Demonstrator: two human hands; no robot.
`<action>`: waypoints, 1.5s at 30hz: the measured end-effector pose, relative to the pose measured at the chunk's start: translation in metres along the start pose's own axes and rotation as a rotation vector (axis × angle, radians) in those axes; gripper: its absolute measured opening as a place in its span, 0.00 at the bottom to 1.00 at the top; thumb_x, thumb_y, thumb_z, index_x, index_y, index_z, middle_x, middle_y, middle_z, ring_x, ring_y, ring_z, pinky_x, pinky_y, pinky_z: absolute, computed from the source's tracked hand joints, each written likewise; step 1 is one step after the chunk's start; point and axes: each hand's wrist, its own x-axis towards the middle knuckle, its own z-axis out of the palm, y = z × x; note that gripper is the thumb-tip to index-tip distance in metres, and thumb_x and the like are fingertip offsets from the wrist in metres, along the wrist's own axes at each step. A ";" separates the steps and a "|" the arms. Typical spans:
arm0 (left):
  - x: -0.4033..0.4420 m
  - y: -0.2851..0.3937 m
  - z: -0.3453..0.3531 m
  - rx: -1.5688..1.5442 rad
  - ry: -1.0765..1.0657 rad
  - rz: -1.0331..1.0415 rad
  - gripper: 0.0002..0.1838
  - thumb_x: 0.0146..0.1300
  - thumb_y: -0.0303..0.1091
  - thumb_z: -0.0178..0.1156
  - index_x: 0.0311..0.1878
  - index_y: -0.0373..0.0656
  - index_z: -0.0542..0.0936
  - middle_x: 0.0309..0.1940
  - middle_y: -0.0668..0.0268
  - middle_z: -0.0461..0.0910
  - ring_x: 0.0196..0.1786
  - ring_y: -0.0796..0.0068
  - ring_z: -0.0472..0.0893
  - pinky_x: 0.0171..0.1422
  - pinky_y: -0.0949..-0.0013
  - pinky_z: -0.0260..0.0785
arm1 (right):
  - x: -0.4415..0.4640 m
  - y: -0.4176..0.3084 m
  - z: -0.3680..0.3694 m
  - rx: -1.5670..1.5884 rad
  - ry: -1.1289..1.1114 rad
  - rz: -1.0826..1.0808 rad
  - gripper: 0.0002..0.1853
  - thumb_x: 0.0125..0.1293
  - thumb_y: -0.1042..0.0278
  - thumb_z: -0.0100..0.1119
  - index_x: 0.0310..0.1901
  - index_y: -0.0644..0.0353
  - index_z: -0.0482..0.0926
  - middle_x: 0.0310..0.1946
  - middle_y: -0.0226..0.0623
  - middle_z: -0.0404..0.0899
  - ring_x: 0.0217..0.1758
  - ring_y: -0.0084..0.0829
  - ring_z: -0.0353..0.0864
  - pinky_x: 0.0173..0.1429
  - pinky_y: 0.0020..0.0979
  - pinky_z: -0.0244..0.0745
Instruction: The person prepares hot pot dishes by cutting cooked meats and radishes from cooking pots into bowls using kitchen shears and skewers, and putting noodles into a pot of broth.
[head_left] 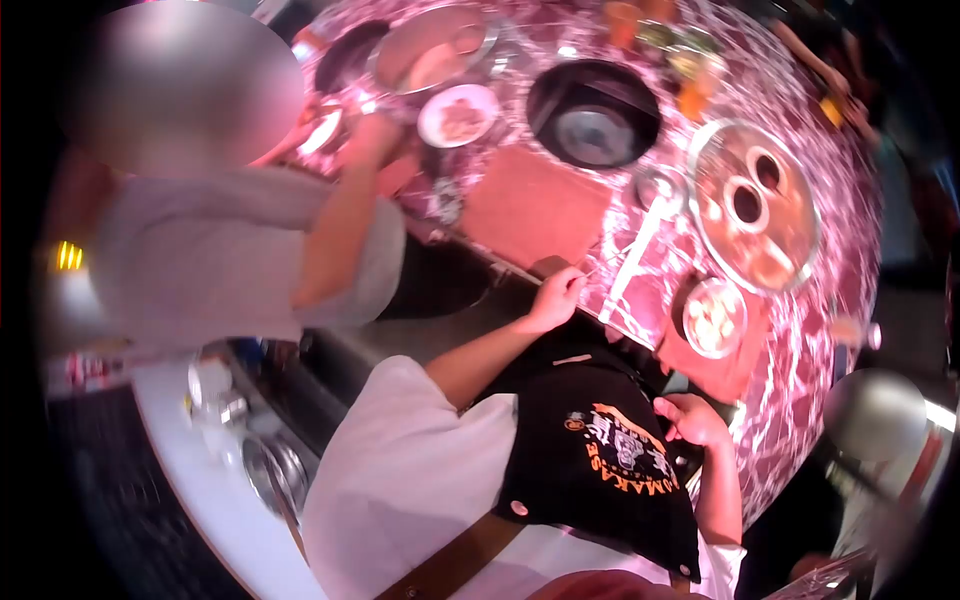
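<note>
My left hand is at the counter's edge beside a reddish-brown board, its fingers pinched together. A faint thin line runs out from the fingertips, too blurred to name. Lower and to the right, my right hand is held in front of my black apron with its fingers curled in; what they hold, if anything, is hidden. Closest to it is a second reddish board carrying a white bowl of pale food pieces. A bright white strip lies between the boards, ending near a small round metal dish.
A black round pot is sunk in the marbled counter. Right of it stands a large metal tray with two dark-filled cups. A co-worker in grey works at left near a plate of meat and a metal basin.
</note>
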 end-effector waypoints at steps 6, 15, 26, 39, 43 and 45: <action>0.001 -0.011 -0.060 0.063 0.322 -0.070 0.08 0.71 0.34 0.61 0.44 0.37 0.80 0.32 0.64 0.81 0.35 0.77 0.79 0.42 0.71 0.72 | 0.047 -0.109 -0.025 -0.146 -0.025 -0.135 0.17 0.75 0.56 0.58 0.40 0.65 0.83 0.25 0.32 0.85 0.20 0.20 0.75 0.28 0.26 0.71; -0.046 -0.036 -0.072 0.106 0.276 -0.213 0.09 0.68 0.34 0.62 0.43 0.38 0.81 0.31 0.55 0.84 0.33 0.65 0.84 0.41 0.65 0.74 | 0.187 -0.198 -0.002 0.274 -0.157 -0.398 0.12 0.75 0.66 0.56 0.52 0.65 0.80 0.34 0.35 0.85 0.33 0.25 0.84 0.39 0.25 0.80; -0.180 -0.091 -0.098 0.108 0.399 -0.558 0.11 0.73 0.35 0.57 0.46 0.35 0.79 0.32 0.57 0.82 0.37 0.65 0.82 0.44 0.62 0.74 | 0.389 -0.291 0.158 0.691 0.173 -0.269 0.07 0.63 0.68 0.65 0.38 0.61 0.86 0.29 0.40 0.82 0.31 0.32 0.81 0.33 0.37 0.73; -0.225 -0.073 -0.098 -0.132 0.717 -0.557 0.06 0.76 0.32 0.56 0.44 0.40 0.76 0.28 0.71 0.75 0.31 0.82 0.73 0.35 0.76 0.66 | 0.340 -0.311 0.153 1.047 0.139 -0.074 0.07 0.60 0.75 0.62 0.39 0.55 0.77 0.28 0.27 0.70 0.28 0.22 0.68 0.30 0.34 0.62; -0.198 -0.057 -0.109 -0.196 0.781 -0.521 0.06 0.76 0.32 0.56 0.44 0.41 0.76 0.29 0.71 0.76 0.31 0.84 0.73 0.37 0.78 0.67 | 0.325 -0.308 0.150 1.095 0.214 -0.115 0.17 0.58 0.74 0.64 0.49 0.51 0.73 0.32 0.27 0.72 0.32 0.23 0.72 0.31 0.37 0.64; -0.175 -0.056 -0.126 -0.182 0.760 -0.482 0.05 0.76 0.32 0.56 0.44 0.41 0.77 0.30 0.72 0.76 0.31 0.84 0.73 0.38 0.78 0.67 | 0.325 -0.307 0.152 1.123 0.302 -0.096 0.28 0.57 0.75 0.65 0.59 0.47 0.67 0.39 0.30 0.73 0.36 0.24 0.73 0.33 0.39 0.67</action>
